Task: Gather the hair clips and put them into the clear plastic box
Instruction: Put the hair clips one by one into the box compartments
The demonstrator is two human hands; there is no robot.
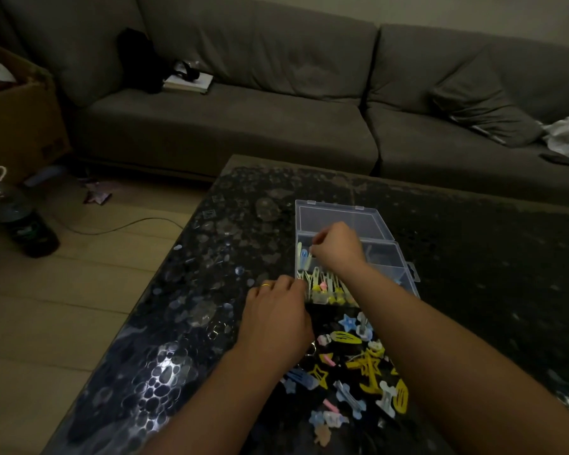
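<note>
A clear plastic box (388,257) lies open on the dark table, its lid (339,218) folded back. Several yellow, blue and pink hair clips (322,287) lie in its near-left compartments. A loose pile of hair clips (362,366) in yellow, blue and pink is spread on the table just in front of the box. My right hand (337,247) hovers over the box's left side, fingers curled and pinching a small pale clip. My left hand (276,320), with a gold ring, rests at the box's near-left corner; its fingertips touch the wall, and what they hold is hidden.
The dark patterned table (211,290) has its left edge near the wooden floor. A grey sofa (276,119) runs behind the table. A dark bottle (23,221) and a cardboard box (17,126) stand on the floor at left. A cable (119,224) lies across the floor.
</note>
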